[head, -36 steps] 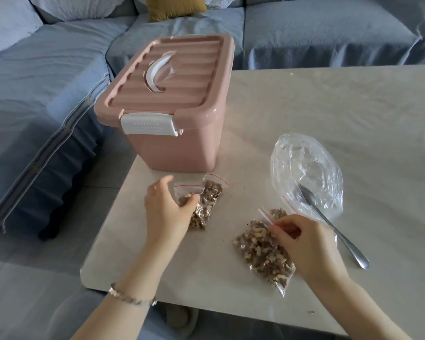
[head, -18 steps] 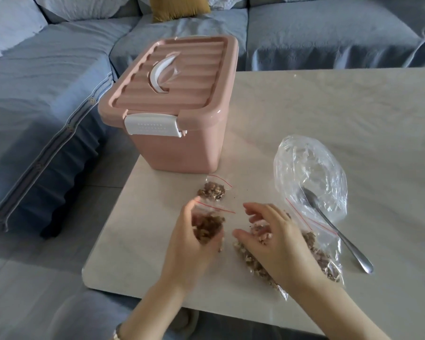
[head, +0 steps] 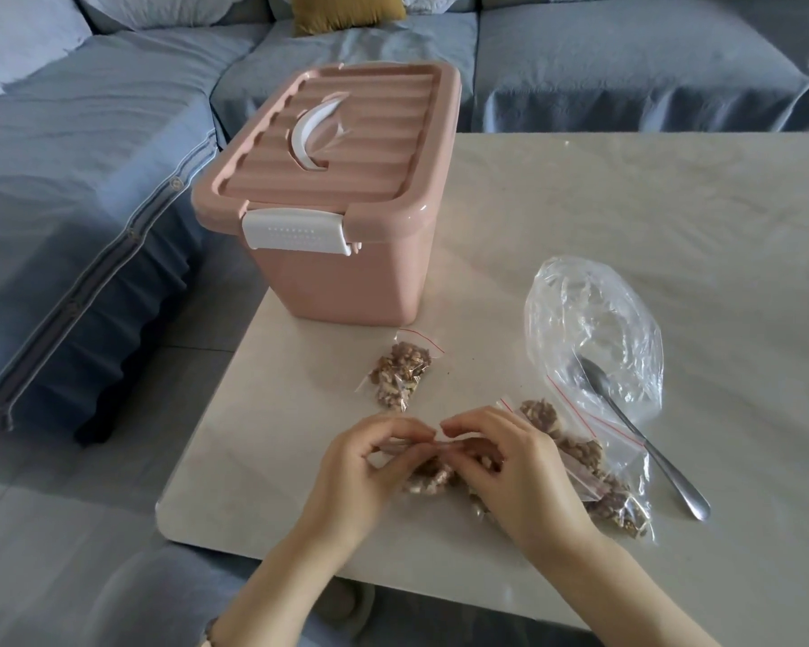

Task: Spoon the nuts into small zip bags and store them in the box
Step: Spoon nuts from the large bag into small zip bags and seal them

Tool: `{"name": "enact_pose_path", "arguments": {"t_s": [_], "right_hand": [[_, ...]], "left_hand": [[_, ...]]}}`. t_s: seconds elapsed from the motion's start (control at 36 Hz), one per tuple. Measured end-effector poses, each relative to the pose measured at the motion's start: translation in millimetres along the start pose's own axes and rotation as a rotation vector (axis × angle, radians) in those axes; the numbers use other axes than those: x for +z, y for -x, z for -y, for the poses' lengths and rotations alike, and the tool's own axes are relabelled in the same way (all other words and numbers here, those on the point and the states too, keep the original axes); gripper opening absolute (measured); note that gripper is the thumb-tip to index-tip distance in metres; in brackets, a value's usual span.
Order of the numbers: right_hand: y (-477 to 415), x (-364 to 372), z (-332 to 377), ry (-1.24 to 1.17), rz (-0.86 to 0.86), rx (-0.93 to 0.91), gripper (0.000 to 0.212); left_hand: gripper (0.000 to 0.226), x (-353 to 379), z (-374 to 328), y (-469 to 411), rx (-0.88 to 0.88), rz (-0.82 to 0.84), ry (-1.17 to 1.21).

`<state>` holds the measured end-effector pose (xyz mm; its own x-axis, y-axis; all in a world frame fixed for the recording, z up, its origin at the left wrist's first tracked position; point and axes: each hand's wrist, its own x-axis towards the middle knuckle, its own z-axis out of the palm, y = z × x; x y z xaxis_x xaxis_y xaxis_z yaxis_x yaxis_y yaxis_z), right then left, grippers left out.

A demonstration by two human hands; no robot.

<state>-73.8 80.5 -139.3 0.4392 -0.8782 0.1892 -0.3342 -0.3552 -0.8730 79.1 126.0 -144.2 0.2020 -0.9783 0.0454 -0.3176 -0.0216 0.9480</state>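
My left hand and my right hand both pinch the top strip of a small zip bag of nuts just above the table's near edge. A second small nut bag lies flat in front of the pink box, whose lid is closed with a white latch. A larger zip bag of nuts lies right of my right hand. The metal spoon rests with its bowl inside a crumpled clear plastic bag.
The pale table ends close to my body and at its left corner near the box. A blue sofa wraps around the left and back, with a yellow cushion on it.
My left hand lifted one small nut bag away from the box and brought it toward me. My right hand left the larger bag and joined the left on the small bag's top.
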Motion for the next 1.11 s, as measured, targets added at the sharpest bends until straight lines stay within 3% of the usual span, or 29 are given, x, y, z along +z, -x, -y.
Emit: {"name": "enact_pose_path", "arguments": {"t_s": [0.14,0.22,0.31,0.36,0.44,0.64,0.81,0.92,1.0,1.11], "right_hand": [[3.6,-1.0,-2.1,0.078,0.051,-0.026,0.029],[2.3,1.0,-1.0,0.108,0.080,-0.018,0.027],[-1.5,3.5,0.4,0.106,0.085,0.018,0.019],[-3.8,2.9,3.4,0.079,0.094,0.096,0.012],[-6.9,0.4,9.0,-0.002,0.155,0.216,0.002],[-6.4,0.1,8.7,0.027,0.207,0.256,0.008],[-1.9,1.4,5.4,0.015,0.152,0.260,0.018],[2.2,0.2,1.8,-0.031,0.123,0.281,0.022],[4.9,-2.7,0.5,-0.090,0.108,0.316,0.015],[5.8,-3.0,0.2,-0.072,0.084,0.286,0.020]], "left_hand": [[0.030,-6.9,6.6,2.3,0.031,-0.107,-0.113],[0.014,-6.2,10.8,4.6,0.160,-0.131,-0.247],[0.013,-2.4,12.1,6.5,0.197,-0.117,-0.267],[0.006,0.6,8.3,6.5,0.158,-0.132,-0.218],[0.030,3.2,2.5,5.7,-0.016,-0.145,-0.067],[0.029,-4.9,-4.5,-1.1,-0.240,-0.004,0.177],[0.033,-10.9,-3.2,-2.0,-0.176,0.109,-0.009],[0.020,-10.6,-5.2,-1.4,-0.063,0.124,-0.146],[0.016,-8.2,-7.6,0.0,-0.049,0.109,-0.144],[0.020,-5.6,-8.8,2.4,-0.066,0.089,-0.120]]}}
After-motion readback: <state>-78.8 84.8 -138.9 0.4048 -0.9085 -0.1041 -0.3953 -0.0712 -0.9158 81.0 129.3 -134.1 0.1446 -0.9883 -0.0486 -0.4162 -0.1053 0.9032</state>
